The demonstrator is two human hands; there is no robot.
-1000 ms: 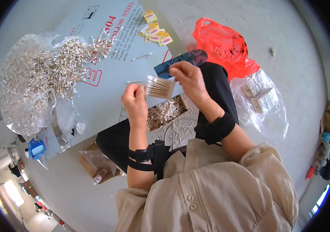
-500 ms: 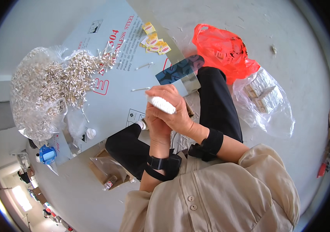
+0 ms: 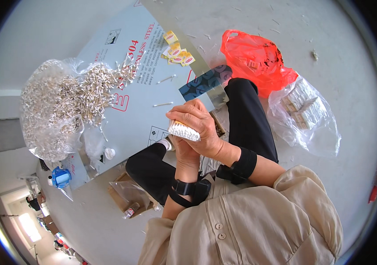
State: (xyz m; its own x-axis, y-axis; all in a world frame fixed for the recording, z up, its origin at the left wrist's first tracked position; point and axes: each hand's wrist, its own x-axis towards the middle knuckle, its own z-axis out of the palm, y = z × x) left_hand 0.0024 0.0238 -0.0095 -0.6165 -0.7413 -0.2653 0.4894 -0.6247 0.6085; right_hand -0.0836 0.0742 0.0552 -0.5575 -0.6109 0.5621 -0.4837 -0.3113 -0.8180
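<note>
A tight bundle of cotton swabs (image 3: 184,132) is held up in front of my body, its white tips facing me and a bit of yellow showing along its upper edge. My right hand (image 3: 199,121) wraps over it from the right, fingers curled across the top. Below and behind the bundle, my left hand (image 3: 185,150) closes against it; most of its fingers are hidden. Beyond my hands, two loose cotton swabs (image 3: 163,104) lie on the blue-grey sheet-covered table (image 3: 139,119). A large heap of swabs (image 3: 92,90) spills from a clear plastic bag (image 3: 38,110) at the left.
Small yellow-and-white cards (image 3: 178,54) lie near the table's far edge, above a dark patterned strip (image 3: 204,84). On the floor at right are a red plastic bag (image 3: 252,62) and a clear bag of packed swabs (image 3: 303,108). An open cardboard box (image 3: 117,194) stands lower left.
The bundle has tilted so its swab tips now face me more sharply, and my hands sit slightly lower. The whole view has shifted a little.
</note>
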